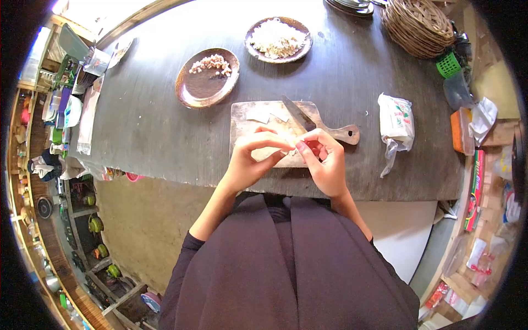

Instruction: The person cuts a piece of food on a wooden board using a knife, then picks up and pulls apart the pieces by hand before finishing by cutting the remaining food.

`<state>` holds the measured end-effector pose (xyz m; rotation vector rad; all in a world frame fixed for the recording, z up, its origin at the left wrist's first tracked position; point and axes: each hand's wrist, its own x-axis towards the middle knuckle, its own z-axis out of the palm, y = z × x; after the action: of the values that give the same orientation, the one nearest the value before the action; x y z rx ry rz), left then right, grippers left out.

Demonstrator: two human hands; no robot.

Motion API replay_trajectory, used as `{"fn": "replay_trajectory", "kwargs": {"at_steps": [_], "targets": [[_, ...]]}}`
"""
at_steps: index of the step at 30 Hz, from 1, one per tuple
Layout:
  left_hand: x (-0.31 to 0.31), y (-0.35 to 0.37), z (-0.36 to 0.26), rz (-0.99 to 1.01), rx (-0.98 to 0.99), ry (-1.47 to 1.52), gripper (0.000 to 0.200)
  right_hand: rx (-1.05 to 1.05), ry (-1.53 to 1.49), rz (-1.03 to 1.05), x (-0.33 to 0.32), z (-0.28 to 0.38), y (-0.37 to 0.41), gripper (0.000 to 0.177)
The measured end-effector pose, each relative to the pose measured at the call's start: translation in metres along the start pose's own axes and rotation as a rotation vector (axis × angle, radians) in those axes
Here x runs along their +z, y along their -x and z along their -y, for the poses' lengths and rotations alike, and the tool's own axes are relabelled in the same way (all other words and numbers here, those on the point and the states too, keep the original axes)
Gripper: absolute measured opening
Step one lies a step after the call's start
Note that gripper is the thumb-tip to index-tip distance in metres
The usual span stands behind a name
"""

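The left hand (256, 154) and right hand (324, 159) nearly met, thumb and forefinger of each pinched on a small pale piece (294, 144), too tiny to identify, above a worn wooden cutting board (239, 124) with a rounded, holed handle. A knife (298, 114), its blade tapering, lay on it near flat, pale slices (258, 116). Beyond, on the dark table (148, 121), a round, glossy brown plate (206, 93) held chunky bits (214, 64).

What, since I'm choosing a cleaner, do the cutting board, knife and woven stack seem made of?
Cutting board: probably wood, matte and worn, from its patchy brown surface.
Knife: likely metal, dull-looking, from its thin, dark gray blade.
Woven stack: perhaps rattan or similar, finish unclear, from the interlaced brown strands.
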<state>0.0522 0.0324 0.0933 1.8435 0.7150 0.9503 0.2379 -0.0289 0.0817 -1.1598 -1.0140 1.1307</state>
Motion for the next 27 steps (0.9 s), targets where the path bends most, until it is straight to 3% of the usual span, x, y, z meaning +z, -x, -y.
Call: {"fn": "replay_trajectory", "kwargs": {"at_steps": [5,27], "targets": [[-0.006,0.008,0.002,0.01,-0.043,0.05,0.015,-0.082,0.091,-0.021,0.006,-0.01,0.005,0.005],[-0.008,0.029,0.005,0.038,-0.172,0.124,0.01,0.019,0.165,0.04,0.012,-0.011,0.023,0.007]]}}
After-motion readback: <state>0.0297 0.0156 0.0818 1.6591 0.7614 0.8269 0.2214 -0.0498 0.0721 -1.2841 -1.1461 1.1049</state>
